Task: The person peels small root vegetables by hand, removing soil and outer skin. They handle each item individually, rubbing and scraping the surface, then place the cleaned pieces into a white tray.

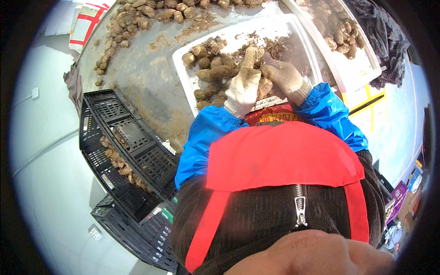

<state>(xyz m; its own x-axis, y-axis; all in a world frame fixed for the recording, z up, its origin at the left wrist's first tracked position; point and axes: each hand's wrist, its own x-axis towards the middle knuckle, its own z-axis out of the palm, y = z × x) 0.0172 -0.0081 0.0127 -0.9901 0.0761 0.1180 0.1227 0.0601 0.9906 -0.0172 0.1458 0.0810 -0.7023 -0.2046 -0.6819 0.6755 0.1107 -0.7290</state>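
Both hands wear soiled white knit gloves below blue sleeve covers and meet over a white foam tray (187, 80). My left hand (245, 79) is closed around a brown taro-like tuber (255, 55), its upper end showing at the fingers. Beside it on the right, my right hand (282, 74) touches or nearly touches the same tuber; whether its fingers grip anything is hidden. Several hairy brown tubers (216, 72) lie in the tray left of the hands. A cut or pale-faced tuber (264, 87) sits just below them. Root fibres and soil (278, 48) cover the tray's upper part.
Tubers are heaped (130, 20) along the far and left side of the metal table (147, 68). A second white foam box (364, 70) with tubers stands right. Black plastic crates (130, 137), one holding tubers, stand lower left. Dark cloth (381, 34) lies at upper right.
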